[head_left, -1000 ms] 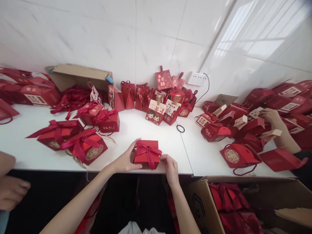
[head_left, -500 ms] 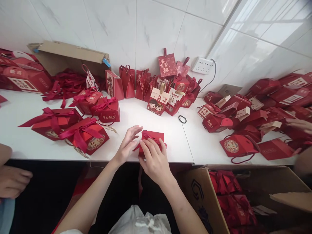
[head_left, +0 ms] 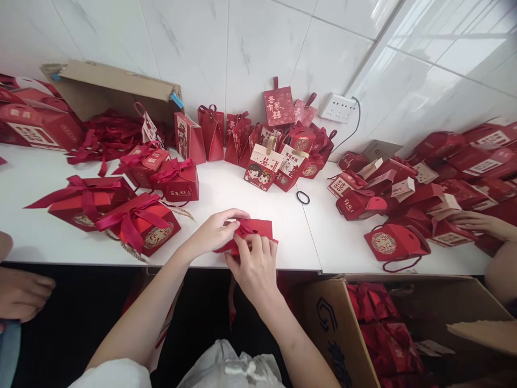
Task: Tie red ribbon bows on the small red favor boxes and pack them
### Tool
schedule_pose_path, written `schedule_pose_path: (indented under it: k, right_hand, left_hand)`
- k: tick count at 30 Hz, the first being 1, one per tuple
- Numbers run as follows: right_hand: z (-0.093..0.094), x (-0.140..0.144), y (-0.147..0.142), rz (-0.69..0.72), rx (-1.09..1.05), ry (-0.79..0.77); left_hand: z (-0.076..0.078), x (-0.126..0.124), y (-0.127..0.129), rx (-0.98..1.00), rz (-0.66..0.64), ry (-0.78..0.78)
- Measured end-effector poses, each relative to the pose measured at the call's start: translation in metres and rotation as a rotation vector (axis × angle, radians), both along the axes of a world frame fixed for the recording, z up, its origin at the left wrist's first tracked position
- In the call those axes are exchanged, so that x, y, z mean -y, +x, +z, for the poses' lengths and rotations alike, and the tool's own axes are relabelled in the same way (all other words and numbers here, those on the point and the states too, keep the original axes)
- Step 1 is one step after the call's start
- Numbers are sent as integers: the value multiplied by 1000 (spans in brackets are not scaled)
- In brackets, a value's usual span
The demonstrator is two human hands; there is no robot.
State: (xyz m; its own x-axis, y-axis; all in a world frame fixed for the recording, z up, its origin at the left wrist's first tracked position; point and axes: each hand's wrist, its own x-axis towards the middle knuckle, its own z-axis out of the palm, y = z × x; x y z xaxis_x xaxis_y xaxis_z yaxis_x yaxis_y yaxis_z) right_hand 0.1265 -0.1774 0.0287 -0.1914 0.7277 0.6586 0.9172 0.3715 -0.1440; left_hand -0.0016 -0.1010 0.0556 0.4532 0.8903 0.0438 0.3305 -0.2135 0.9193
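Premises: a gift-packing workroom. White table [head_left: 250,194] against tiled wall [head_left: 181,48], crowded with red gift boxes [head_left: 133,226], loose ribbons [head_left: 105,134] and stock cartons [head_left: 335,328].

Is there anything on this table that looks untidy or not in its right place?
Yes. A black loop, perhaps a hair tie, lies alone on the white table. Loose ribbons are heaped by the tipped cardboard box.

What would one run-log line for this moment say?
left hand: on ribbon | right hand: pinching ribbon | red box: at edge of table
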Motion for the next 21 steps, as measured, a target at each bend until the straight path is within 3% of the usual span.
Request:
schedule_pose_path:
  k: [4,10,15,21]
  right_hand:
    - [-9,3,2,81,-157,99]
    - [-20,13,27,334,-403,246]
    - [-24,19,37,347,-321,251]
    - [-19,29,51,367,-388,191]
  left_hand:
    - [1,5,-1,-11,10,18]
    - [10,19,9,-113,51,158]
    - [8,22,24,-221,-71,350]
    - [1,20,29,-220,-72,324]
